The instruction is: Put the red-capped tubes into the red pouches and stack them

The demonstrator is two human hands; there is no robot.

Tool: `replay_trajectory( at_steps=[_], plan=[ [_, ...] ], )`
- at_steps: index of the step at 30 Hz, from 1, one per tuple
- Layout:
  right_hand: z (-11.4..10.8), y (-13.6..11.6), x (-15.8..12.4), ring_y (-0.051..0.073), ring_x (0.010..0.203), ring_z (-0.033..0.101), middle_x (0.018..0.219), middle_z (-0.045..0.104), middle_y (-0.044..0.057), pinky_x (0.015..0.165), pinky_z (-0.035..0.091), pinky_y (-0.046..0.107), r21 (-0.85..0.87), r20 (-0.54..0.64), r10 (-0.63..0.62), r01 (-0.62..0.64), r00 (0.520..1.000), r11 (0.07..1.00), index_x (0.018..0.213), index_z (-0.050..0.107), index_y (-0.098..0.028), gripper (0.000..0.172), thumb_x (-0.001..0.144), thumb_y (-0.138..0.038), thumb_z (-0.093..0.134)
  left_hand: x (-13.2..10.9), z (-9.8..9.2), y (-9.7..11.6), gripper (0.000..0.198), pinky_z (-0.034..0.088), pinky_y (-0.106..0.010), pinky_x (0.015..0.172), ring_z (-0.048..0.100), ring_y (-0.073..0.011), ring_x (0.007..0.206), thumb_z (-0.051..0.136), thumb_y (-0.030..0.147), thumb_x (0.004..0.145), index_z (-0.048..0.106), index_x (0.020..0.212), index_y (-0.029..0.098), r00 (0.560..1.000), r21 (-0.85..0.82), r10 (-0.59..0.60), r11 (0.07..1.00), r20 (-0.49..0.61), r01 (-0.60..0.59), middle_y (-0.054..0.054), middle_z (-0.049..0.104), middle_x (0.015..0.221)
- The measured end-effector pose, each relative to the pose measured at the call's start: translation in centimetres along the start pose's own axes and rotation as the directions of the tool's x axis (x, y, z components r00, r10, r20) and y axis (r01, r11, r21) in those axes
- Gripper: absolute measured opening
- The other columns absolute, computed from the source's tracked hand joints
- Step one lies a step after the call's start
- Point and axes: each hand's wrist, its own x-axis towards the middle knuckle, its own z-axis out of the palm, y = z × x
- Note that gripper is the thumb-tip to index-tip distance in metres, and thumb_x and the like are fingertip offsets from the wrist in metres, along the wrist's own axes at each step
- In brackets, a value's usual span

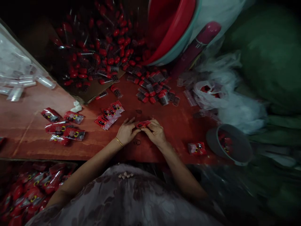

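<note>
Between my hands, over the red tabletop (131, 150), is a small red printed packet (143, 124). My right hand (155, 134) pinches it from the right with thumb and fingers. At its left end, the thumb and fingers of my left hand (126, 132) close on its edge; a gold bangle circles that wrist. Just beyond my left hand lies a fanned stack of flat red printed packets (109, 115). Farther left are several filled red packs (74, 133) in a loose heap. What is inside the held packet is too dark to make out.
Small clear containers with red caps (101, 59) spill from a cardboard box, and more (156, 86) lie mid-table. Nested basins (169, 31) and a dark red bottle (199, 44) stand behind. At right are plastic bags (240, 110), a grey tub (213, 141) and one red pack (197, 148).
</note>
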Motion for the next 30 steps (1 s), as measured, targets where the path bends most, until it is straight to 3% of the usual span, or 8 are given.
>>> replay_trajectory(
  at_steps=[7, 12, 16, 20, 24, 30],
  plan=[
    [1.1, 1.0, -0.9, 0.019, 0.081, 0.059, 0.074, 0.065, 0.002, 0.098, 0.035, 0.049, -0.066, 0.041, -0.012, 0.014, 0.999, 0.998, 0.083, 0.067, -0.021, 0.021, 0.082, -0.04, 0.058, -0.1, -0.3, -0.1, 0.036, 0.028, -0.048, 0.107, 0.042, -0.0234, 0.126, 0.051, 0.016, 0.08, 0.054, 0.116, 0.016, 0.999, 0.008, 0.029, 1.0, 0.032, -0.03, -0.01, 0.058, 0.123],
    [1.3, 0.2, 0.0, 0.02, 0.091, 0.058, 0.096, 0.063, 0.007, 0.084, 0.047, 0.038, 0.108, -0.01, 0.029, -0.028, 1.0, 0.994, 0.089, 0.064, -0.02, 0.026, 0.076, -0.042, 0.063, -0.1, -0.3, -0.1, 0.04, 0.028, -0.049, 0.107, 0.039, -0.0237, 0.128, 0.046, 0.012, 0.081, 0.05, 0.12, 0.015, 0.998, -0.005, 0.026, 1.0, 0.06, -0.025, -0.011, 0.056, 0.126],
    [1.7, 0.4, 0.7, 0.018, 0.078, 0.059, 0.08, 0.065, 0.004, 0.074, 0.048, 0.034, 0.113, -0.038, 0.03, -0.025, 0.999, 0.993, 0.074, 0.064, -0.02, 0.019, 0.076, -0.039, 0.064, -0.2, -0.3, -0.3, 0.037, 0.026, -0.048, 0.108, 0.039, -0.0242, 0.128, 0.045, 0.012, 0.081, 0.052, 0.117, 0.014, 0.999, -0.06, 0.016, 0.998, 0.041, -0.014, -0.011, 0.057, 0.126],
    [2.0, 1.3, 0.6, 0.019, 0.076, 0.06, 0.076, 0.067, 0.002, 0.08, 0.045, 0.039, 0.026, -0.048, 0.008, -0.007, 0.999, 1.0, 0.074, 0.065, -0.022, 0.019, 0.075, -0.041, 0.066, -0.6, -0.8, -0.2, 0.044, 0.032, -0.043, 0.106, 0.045, -0.0223, 0.124, 0.046, 0.013, 0.079, 0.049, 0.123, 0.014, 0.999, -0.275, 0.011, 0.961, -0.047, -0.024, -0.011, 0.053, 0.13],
    [2.0, 1.3, 0.5, 0.022, 0.079, 0.062, 0.075, 0.069, 0.003, 0.081, 0.046, 0.042, -0.008, -0.065, 0.016, -0.017, 0.998, 1.0, 0.075, 0.066, -0.023, 0.021, 0.077, -0.044, 0.062, -0.6, -1.1, 0.4, 0.038, 0.045, -0.032, 0.094, 0.058, -0.0198, 0.108, 0.052, 0.029, 0.082, 0.055, 0.118, 0.017, 0.992, -0.423, -0.046, 0.906, -0.115, -0.007, -0.007, 0.063, 0.118],
    [2.1, 0.7, -0.1, 0.02, 0.082, 0.065, 0.085, 0.071, 0.003, 0.094, 0.043, 0.045, -0.02, -0.086, 0.115, -0.117, 0.99, 0.993, 0.09, 0.066, -0.023, 0.022, 0.081, -0.041, 0.057, 0.3, -1.9, 0.6, 0.027, 0.049, -0.03, 0.077, 0.065, -0.0202, 0.087, 0.051, 0.035, 0.084, 0.063, 0.1, 0.017, 0.975, -0.258, -0.168, 0.958, -0.142, 0.128, -0.007, 0.07, 0.097]
  ],
)
